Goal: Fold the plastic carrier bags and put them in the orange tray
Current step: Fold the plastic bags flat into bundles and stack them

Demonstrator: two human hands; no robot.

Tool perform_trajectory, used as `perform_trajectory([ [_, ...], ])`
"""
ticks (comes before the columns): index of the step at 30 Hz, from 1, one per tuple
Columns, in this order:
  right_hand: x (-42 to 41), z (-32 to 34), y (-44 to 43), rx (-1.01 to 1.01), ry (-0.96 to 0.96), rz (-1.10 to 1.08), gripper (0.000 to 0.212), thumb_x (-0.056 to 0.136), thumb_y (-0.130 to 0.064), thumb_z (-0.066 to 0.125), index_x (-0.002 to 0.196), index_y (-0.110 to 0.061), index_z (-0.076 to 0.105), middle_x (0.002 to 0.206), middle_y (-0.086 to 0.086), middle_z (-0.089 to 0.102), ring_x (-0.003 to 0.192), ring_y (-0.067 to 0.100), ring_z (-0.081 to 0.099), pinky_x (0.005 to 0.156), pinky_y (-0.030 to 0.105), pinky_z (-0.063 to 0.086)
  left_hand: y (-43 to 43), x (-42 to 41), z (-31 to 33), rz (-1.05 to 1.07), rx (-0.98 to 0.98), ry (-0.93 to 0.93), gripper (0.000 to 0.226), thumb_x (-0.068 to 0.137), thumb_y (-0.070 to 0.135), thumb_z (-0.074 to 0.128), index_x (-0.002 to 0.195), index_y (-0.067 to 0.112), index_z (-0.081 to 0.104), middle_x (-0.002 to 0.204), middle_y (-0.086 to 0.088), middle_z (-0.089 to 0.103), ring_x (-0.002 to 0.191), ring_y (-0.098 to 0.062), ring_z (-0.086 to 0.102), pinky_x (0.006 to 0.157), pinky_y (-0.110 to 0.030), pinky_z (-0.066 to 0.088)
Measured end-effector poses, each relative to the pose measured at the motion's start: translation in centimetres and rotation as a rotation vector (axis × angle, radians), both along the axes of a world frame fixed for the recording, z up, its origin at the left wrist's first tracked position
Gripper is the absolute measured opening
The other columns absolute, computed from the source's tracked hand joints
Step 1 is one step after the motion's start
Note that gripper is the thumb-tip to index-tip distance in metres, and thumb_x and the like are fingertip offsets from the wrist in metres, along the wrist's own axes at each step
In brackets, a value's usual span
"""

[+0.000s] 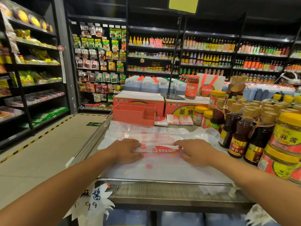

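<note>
A white plastic carrier bag with red print (158, 149) lies partly folded into a narrow strip on top of other flat clear bags (162, 168) on the display table. My left hand (126, 150) presses on the strip's left end and my right hand (195, 152) presses on its right end, fingers lying flat. The orange tray (133, 114), with several compartments, stands at the back of the table. Three folded bags (177, 120) lie side by side just right of the tray.
Jars with yellow lids (286, 139) and dark sauce bottles (239, 137) crowd the right side of the table. Orange cartons (184, 106) and a sign stand (172, 95) sit behind the tray. The table's metal front edge (162, 181) is near me; the aisle floor lies to the left.
</note>
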State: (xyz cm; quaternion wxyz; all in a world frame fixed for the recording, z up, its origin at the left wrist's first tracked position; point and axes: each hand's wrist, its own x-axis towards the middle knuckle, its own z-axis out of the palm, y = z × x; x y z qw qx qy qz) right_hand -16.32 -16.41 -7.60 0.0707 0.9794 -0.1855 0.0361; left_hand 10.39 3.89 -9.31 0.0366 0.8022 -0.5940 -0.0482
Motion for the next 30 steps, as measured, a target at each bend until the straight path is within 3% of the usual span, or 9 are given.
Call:
perform_trajectory([
  [3,0.1,0.5,0.5,-0.018,-0.013,-0.011,0.038,0.095,-0.036,0.050,0.133,-0.037,0.054,0.120,-0.015,0.067,0.103,0.014,0.065,0.084,0.035,0.053,0.5,0.1,0.6,0.002,-0.001,-0.007,0.079,0.084,0.077,0.037,0.152,0.036,0.042,0.157,0.011,0.041,0.142,-0.017,0.041,0.114,-0.047,0.036],
  [7,0.0,1.3,1.0,0.014,-0.011,-0.038,0.028,0.091,-0.031,0.044,0.112,-0.034,0.063,0.106,-0.011,0.068,0.095,0.017,0.063,0.079,0.040,0.055,1.4,-0.3,1.7,0.010,0.001,0.011,0.068,0.078,0.060,0.043,0.142,0.039,0.055,0.147,0.008,0.048,0.131,-0.018,0.049,0.108,-0.044,0.041],
  [12,-0.5,3.1,1.9,0.045,-0.067,-0.024,0.022,0.099,-0.032,0.046,0.111,-0.031,0.064,0.108,-0.010,0.065,0.096,0.016,0.061,0.073,0.036,0.050,2.6,-0.8,3.5,0.009,0.017,0.043,0.049,0.076,0.042,0.044,0.117,0.038,0.070,0.119,0.005,0.064,0.110,-0.020,0.060,0.096,-0.042,0.051],
  [16,-0.7,4.3,2.2,0.089,-0.115,-0.035,0.029,0.099,-0.032,0.047,0.124,-0.035,0.061,0.111,-0.011,0.066,0.092,0.011,0.055,0.067,0.030,0.041,3.4,-0.9,5.5,0.017,-0.016,0.049,0.043,0.087,0.029,0.057,0.130,0.035,0.062,0.124,0.008,0.065,0.109,-0.017,0.060,0.091,-0.035,0.051],
  [19,-0.5,4.5,1.9,0.143,-0.136,-0.055,0.031,0.098,-0.032,0.049,0.127,-0.037,0.060,0.112,-0.013,0.065,0.096,0.009,0.054,0.069,0.027,0.040,3.6,-0.6,6.0,0.047,-0.041,0.009,0.040,0.089,0.031,0.059,0.129,0.034,0.058,0.117,0.012,0.063,0.099,-0.016,0.058,0.083,-0.032,0.049],
  [22,0.0,4.4,1.7,0.186,-0.139,-0.067,0.032,0.098,-0.031,0.051,0.130,-0.035,0.059,0.116,-0.010,0.065,0.097,0.010,0.054,0.069,0.019,0.039,3.5,0.1,5.7,0.086,-0.065,-0.028,0.038,0.083,0.040,0.054,0.121,0.038,0.058,0.120,0.009,0.068,0.100,-0.018,0.063,0.088,-0.039,0.055],
  [27,1.2,3.8,0.7,0.218,-0.140,-0.110,0.041,0.097,-0.034,0.053,0.138,-0.037,0.055,0.136,-0.008,0.062,0.120,0.013,0.057,0.095,0.034,0.051,2.7,0.8,5.3,0.105,-0.112,-0.163,0.044,0.088,0.047,0.058,0.130,0.040,0.048,0.118,0.010,0.070,0.099,-0.015,0.066,0.089,-0.036,0.053],
  [30,2.1,3.4,0.2,0.217,-0.143,-0.111,0.044,0.096,-0.033,0.053,0.140,-0.037,0.054,0.138,-0.008,0.061,0.123,0.013,0.056,0.100,0.036,0.050,2.2,1.1,5.0,0.101,-0.160,-0.227,0.059,0.089,0.050,0.061,0.143,0.038,0.041,0.126,0.010,0.067,0.115,-0.017,0.062,0.101,-0.039,0.046],
])
